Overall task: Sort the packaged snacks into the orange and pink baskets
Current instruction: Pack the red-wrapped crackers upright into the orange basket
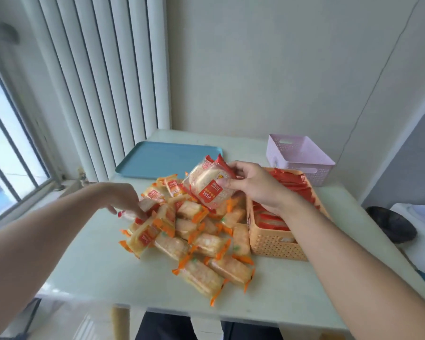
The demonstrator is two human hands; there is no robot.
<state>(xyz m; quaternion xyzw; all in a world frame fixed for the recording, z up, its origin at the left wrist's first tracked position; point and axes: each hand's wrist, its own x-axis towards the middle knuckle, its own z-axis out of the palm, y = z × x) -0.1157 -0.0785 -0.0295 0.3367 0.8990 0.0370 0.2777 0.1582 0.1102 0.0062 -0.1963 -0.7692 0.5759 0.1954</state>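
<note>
A heap of orange-ended snack packets lies in the middle of the pale table. My right hand holds a red-ended round cracker packet above the heap, just left of the orange basket. That basket holds several red packets. The pink basket stands behind it at the far right, and I cannot see anything inside it. My left hand reaches into the heap's left side, fingertips on a red-ended packet there; whether it grips the packet is unclear.
A blue tray lies at the back left of the table. White vertical blinds and a window stand to the left. A dark object and white items sit on a surface at the right edge. My legs show below the table's front edge.
</note>
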